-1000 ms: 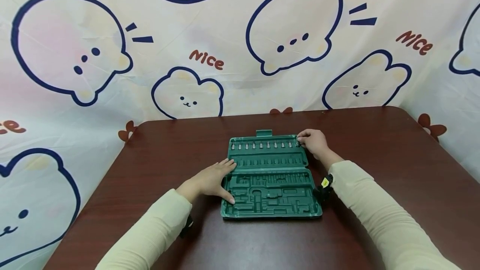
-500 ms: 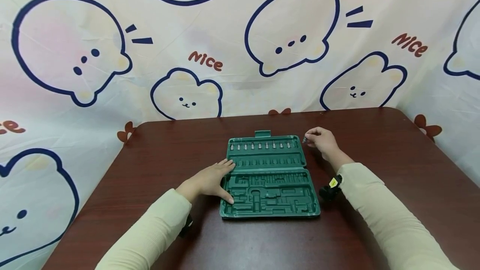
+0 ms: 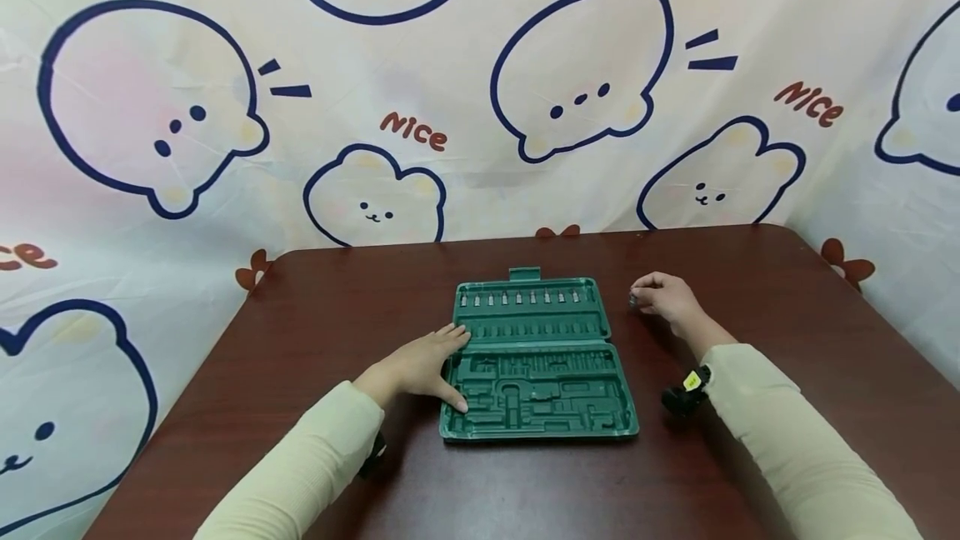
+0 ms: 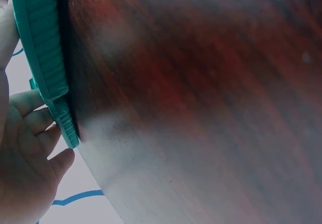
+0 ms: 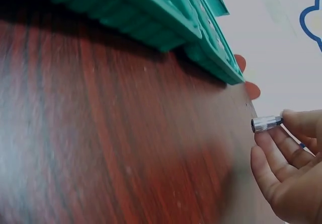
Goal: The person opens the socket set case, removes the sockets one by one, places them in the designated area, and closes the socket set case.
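Head, left-wrist and right-wrist views of a dark red-brown wooden table (image 3: 750, 290) before a cartoon-bear backdrop (image 3: 375, 190).

Your right hand (image 3: 667, 300) is to the right of the open green tool case (image 3: 536, 357), apart from its rim. Its fingers are curled, and its thumb and fingertips (image 5: 297, 121) pinch a small silver socket (image 5: 266, 123). In the head view the socket shows only as a small glint at the fingertips (image 3: 633, 300).

The socket is just above the tabletop, not resting on it. Its long axis runs roughly level, with the open end pointing toward the case. From these fingers the case lies to your left. The far tray's row of silver bits (image 3: 519, 298) is the nearest part of it, with the rightmost pocket of the row standing empty.

Your left hand (image 3: 420, 365) lies flat on the near-left edge of the case, fingers straight and spread, holding nothing. The left wrist view shows its fingers (image 4: 30, 133) against the case rim (image 4: 48, 78).

The right hand is the one at the socket; the left is across the case from it.
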The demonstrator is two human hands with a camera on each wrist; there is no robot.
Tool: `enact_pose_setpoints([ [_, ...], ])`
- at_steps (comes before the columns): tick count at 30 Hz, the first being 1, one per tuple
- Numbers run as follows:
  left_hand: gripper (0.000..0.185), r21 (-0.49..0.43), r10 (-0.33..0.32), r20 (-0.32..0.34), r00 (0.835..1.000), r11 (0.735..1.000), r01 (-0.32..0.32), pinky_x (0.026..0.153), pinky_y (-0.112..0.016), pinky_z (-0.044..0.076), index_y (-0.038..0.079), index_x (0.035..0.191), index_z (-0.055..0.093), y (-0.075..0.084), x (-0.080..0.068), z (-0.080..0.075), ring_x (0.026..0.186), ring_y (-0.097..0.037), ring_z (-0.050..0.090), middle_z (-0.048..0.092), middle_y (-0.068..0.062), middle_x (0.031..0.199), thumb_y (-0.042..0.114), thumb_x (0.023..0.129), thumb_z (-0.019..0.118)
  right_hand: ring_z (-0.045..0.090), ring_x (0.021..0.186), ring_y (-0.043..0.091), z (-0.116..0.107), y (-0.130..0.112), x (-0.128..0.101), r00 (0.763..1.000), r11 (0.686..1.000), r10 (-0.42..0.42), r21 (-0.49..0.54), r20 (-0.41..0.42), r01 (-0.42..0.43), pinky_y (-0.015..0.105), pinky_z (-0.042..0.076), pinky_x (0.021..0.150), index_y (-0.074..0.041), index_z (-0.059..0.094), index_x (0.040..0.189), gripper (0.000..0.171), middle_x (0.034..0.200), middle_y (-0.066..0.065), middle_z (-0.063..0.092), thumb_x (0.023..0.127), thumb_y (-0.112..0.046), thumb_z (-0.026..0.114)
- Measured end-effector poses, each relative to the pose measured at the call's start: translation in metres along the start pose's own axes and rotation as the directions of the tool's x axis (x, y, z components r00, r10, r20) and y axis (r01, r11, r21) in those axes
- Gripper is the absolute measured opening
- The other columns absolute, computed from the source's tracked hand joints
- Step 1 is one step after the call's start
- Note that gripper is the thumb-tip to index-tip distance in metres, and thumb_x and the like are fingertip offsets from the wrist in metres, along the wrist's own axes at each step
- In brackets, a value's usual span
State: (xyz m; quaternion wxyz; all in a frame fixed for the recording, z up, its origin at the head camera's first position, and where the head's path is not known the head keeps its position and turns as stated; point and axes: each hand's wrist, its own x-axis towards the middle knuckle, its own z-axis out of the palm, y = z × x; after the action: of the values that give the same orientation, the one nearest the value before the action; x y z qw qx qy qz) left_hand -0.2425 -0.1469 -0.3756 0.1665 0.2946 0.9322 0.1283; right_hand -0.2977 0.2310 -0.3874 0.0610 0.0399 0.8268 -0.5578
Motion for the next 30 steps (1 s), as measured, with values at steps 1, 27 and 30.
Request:
enact_pose_setpoints([
  [1, 0.104, 0.0, 0.0, -0.001, 1.0, 1.0, 0.0, 0.097, -0.044, 0.02, 0.007, 0.137, 0.023, 0.0, 0.0, 0.001, 0.129, -0.023, 0.007, 0.017, -0.007, 0.142, 0.056, 0.058, 0.068, 0.05, 0.089, 0.023, -0.001, 0.001, -0.001, 1.0, 1.0, -0.003, -0.008, 0.003, 0.003, 0.035, 0.044, 0.077, 0.007, 0.048, 0.107, 0.029, 0.102, 0.015, 0.048, 0.09, -0.016, 0.046],
  [27, 0.104, -0.003, 0.0, -0.007, 1.0, 1.0, 0.0, 0.097, -0.044, 0.02, 0.009, 0.138, 0.022, -0.005, 0.001, 0.003, 0.129, -0.021, 0.007, 0.016, -0.004, 0.142, 0.059, 0.058, 0.067, 0.05, 0.069, 0.02, -0.008, 0.006, 0.007, 0.997, 0.976, 0.007, -0.217, 0.071, 0.009, 0.03, 0.045, 0.058, 0.01, 0.053, 0.098, 0.02, 0.087, 0.014, 0.052, 0.088, -0.006, 0.045],
  [30, 0.104, -0.01, -0.002, 0.0, 1.0, 1.0, 0.002, 0.097, -0.044, 0.02, 0.01, 0.138, 0.022, -0.003, 0.001, 0.002, 0.129, -0.021, 0.006, 0.015, -0.003, 0.142, 0.059, 0.058, 0.066, 0.049, 0.068, 0.02, -0.007, 0.005, 0.008, 0.997, 0.973, 0.014, -0.23, 0.071, 0.003, 0.03, 0.044, 0.058, 0.01, 0.054, 0.098, 0.02, 0.087, 0.014, 0.052, 0.088, -0.004, 0.045],
])
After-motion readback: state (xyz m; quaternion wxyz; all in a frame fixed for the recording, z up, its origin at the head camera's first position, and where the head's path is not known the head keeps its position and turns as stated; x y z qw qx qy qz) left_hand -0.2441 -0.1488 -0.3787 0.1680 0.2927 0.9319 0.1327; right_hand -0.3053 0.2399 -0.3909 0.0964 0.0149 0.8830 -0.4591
